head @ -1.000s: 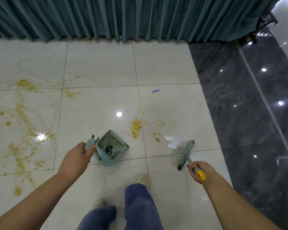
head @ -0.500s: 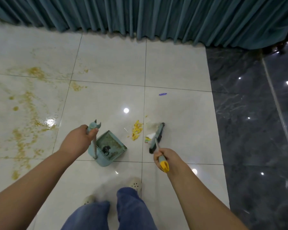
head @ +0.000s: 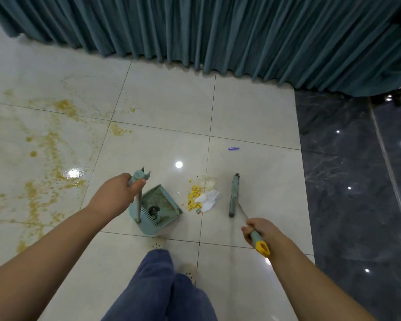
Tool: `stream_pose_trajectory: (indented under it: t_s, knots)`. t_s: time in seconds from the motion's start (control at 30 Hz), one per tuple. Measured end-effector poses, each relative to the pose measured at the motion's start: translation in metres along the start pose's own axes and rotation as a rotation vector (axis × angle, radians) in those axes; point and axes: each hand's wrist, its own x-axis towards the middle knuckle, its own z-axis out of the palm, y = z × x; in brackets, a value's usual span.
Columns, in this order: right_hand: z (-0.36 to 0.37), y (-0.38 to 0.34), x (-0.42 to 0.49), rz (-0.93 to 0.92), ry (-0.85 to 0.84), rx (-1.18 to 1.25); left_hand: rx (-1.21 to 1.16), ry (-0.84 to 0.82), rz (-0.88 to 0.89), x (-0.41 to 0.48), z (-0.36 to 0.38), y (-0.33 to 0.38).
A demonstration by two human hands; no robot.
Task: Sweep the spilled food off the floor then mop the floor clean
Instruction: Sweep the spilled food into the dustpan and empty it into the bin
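- Sweeping: our left hand grips the teal plastic dustpan, our right hand the teal yellow-capped broom.
- Next, we'd brush the yellow food pile leftward into it.

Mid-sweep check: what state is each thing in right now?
dustpan: on floor, dark debris inside.
broom: head right of food pile, apart.
food pile: unswept, outside dustpan.
tissue: crumpled, against food pile.
stains: smeared over left tiles, unmopped.
left hand: grips dustpan handle.
right hand: grips broom handle.
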Motion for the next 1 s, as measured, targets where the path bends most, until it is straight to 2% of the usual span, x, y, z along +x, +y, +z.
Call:
stream_pose_trajectory:
  t_s: [0.23, 0.5, 0.73, 1.0]
  knots:
    - [0.057, -0.029, 0.037, -0.037, 0.055, -0.244, -0.006, -0.005, 0.013, 0.032, -0.028, -0.017]
    - [0.129, -0.014, 0.023, 0.080, -0.032, -0.432, -0.017, -0.016, 0.023, 0.067, -0.055, -0.017]
    - [0.113, -0.044, 0.002, 0.104, -0.036, -0.314, 0.013, -0.023, 0.041, 0.087, -0.069, 0.003]
    - [0.078, -0.141, 0.023, -0.073, 0.060, -0.335, 0.019, 0.030, 0.012, 0.106, -0.059, 0.039]
